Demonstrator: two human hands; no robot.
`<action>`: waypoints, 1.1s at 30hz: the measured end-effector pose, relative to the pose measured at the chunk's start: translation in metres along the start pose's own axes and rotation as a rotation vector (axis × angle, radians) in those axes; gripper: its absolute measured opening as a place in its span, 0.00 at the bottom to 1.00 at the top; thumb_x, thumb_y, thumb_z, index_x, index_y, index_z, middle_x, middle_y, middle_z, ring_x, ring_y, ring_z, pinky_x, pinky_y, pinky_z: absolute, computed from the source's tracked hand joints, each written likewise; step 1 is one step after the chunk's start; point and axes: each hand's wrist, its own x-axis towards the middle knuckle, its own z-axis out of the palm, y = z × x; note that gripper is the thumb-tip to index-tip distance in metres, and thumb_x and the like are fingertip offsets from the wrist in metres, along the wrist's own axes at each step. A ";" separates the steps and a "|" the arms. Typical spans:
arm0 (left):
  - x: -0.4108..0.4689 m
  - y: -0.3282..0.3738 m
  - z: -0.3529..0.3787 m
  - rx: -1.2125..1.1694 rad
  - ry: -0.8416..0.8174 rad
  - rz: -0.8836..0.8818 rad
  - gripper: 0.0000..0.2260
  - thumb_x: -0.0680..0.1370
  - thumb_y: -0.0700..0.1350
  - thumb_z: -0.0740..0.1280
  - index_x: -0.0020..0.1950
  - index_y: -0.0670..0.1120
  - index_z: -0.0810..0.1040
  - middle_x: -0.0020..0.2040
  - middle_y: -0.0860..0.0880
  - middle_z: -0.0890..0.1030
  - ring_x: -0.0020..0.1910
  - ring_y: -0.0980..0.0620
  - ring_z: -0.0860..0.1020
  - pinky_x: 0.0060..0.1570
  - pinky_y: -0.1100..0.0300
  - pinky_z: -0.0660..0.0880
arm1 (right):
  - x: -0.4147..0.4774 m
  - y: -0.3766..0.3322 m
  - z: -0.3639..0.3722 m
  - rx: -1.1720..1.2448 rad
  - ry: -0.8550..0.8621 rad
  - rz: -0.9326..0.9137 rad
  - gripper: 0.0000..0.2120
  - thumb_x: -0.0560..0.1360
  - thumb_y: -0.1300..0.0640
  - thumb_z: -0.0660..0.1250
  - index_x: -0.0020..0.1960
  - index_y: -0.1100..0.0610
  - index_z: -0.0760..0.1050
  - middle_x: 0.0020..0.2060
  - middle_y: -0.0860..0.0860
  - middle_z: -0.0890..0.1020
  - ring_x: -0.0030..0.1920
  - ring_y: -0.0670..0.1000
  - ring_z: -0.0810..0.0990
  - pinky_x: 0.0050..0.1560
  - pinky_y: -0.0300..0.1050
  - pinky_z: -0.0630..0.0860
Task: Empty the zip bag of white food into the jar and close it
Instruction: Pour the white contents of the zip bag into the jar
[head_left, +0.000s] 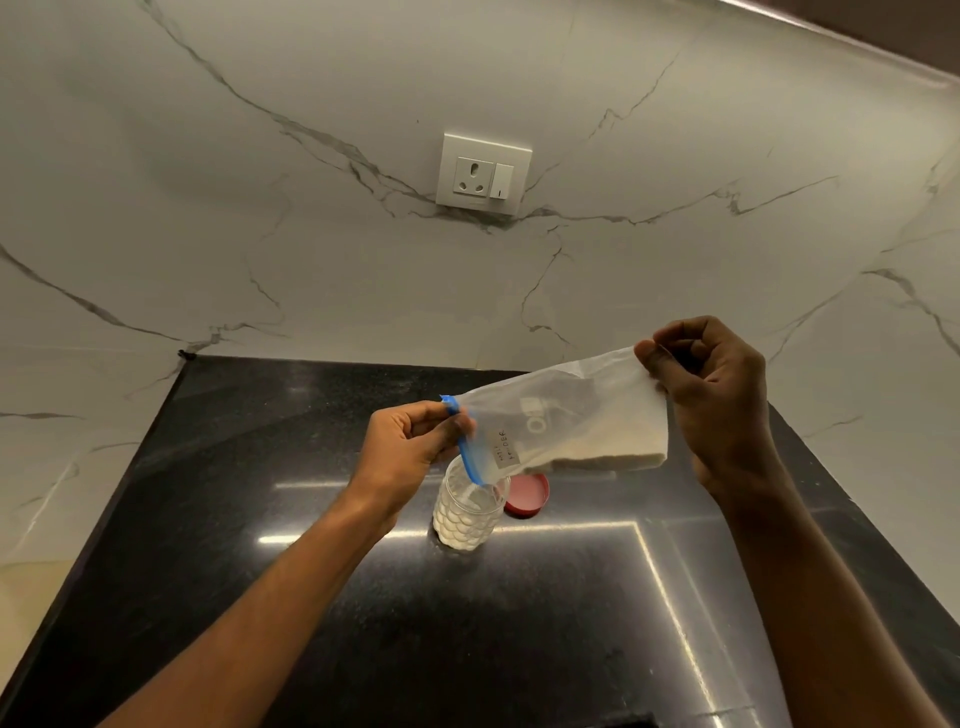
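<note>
L hand (410, 441) pinches the blue zip edge of the zip bag (566, 421); R hand (711, 395) pinches the bag's bottom corner, raised higher. Bag hangs tilted, one mouth corner dipping into the open jar (470, 512) on the black counter (519, 623). White food (597, 457) sits bunched near the R end. Risks: lift R too fast and the lump slides at once, overshoots the narrow mouth, spills. Bag drag could tip the jar; nothing steadies it. Red lid (529, 496) lies just beside the jar, not yet on.

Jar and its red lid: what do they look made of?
Jar: clear, glossy, with a dimpled wall through which the white food shows; probably plastic, though glass is possible. Red lid: opaque, smooth, evenly coloured, lying apart on the black counter; likely plastic.
</note>
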 end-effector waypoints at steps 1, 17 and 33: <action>0.000 0.000 0.000 -0.003 0.000 -0.004 0.11 0.78 0.41 0.74 0.60 0.43 0.86 0.52 0.51 0.90 0.53 0.52 0.89 0.46 0.62 0.85 | 0.000 0.000 -0.001 -0.007 -0.002 -0.001 0.08 0.78 0.59 0.74 0.48 0.47 0.78 0.43 0.49 0.83 0.40 0.40 0.82 0.42 0.35 0.81; -0.002 0.002 0.005 -0.032 0.006 0.011 0.17 0.72 0.46 0.76 0.60 0.44 0.86 0.52 0.50 0.90 0.53 0.52 0.89 0.46 0.63 0.85 | 0.004 -0.002 -0.001 -0.043 -0.025 -0.013 0.11 0.78 0.59 0.74 0.50 0.45 0.77 0.42 0.46 0.84 0.42 0.40 0.84 0.41 0.34 0.81; -0.006 0.003 0.007 -0.058 -0.010 -0.003 0.13 0.71 0.48 0.76 0.55 0.49 0.87 0.50 0.53 0.90 0.52 0.53 0.89 0.44 0.65 0.84 | 0.006 -0.003 -0.002 -0.119 -0.020 -0.066 0.12 0.78 0.59 0.75 0.51 0.45 0.76 0.43 0.46 0.84 0.42 0.38 0.84 0.41 0.32 0.80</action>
